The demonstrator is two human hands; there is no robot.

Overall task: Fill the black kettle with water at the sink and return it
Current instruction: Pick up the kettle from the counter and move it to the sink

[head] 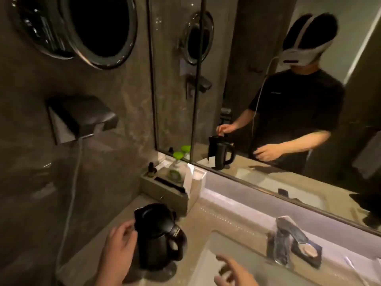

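The black kettle (158,234) stands upright on its round base (162,272) on the stone counter, left of the sink (208,263). Its lid looks down and its handle points right, toward the basin. My left hand (119,246) is at the kettle's left side, with fingers curled against the lid's edge. In the mirror, the same hand pinches the top of the kettle. My right hand (233,271) hovers over the near left part of the sink, fingers spread and holding nothing. The chrome faucet (283,242) rises at the back of the basin.
An amenity tray (165,193) with a green-capped bottle (177,168) and a small dark bottle stands behind the kettle by the mirror (268,100). A dark soap dish (307,251) sits right of the faucet. A wall tissue box (82,118) and a round mirror hang on the left.
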